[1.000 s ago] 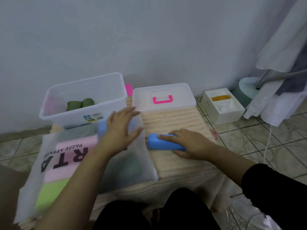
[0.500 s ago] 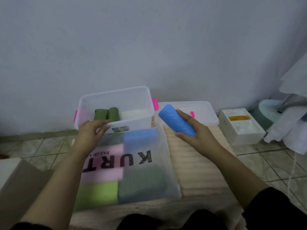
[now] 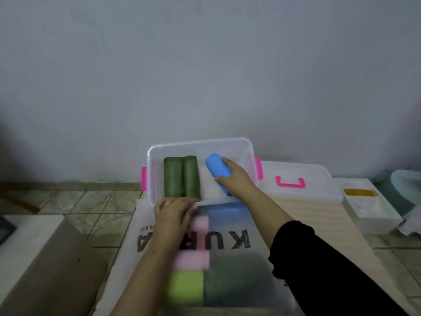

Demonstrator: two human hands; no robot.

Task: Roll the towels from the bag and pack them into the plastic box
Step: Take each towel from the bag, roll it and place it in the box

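Nearest, the translucent bag [image 3: 227,242] lies flat, holding folded towels: a lime one [image 3: 185,287], a pink one [image 3: 193,261], a dark green one [image 3: 239,279] and a blue one [image 3: 225,218]. Beyond it the left hand [image 3: 174,212] rests on the near rim of the clear plastic box [image 3: 247,147], fingers loosely curled over the edge. Inside the box lie two rolled green towels [image 3: 181,175] side by side. The right hand [image 3: 234,181] grips a rolled blue towel [image 3: 217,171], reaching into the box beside them. The lid [image 3: 296,181] lies to the right.
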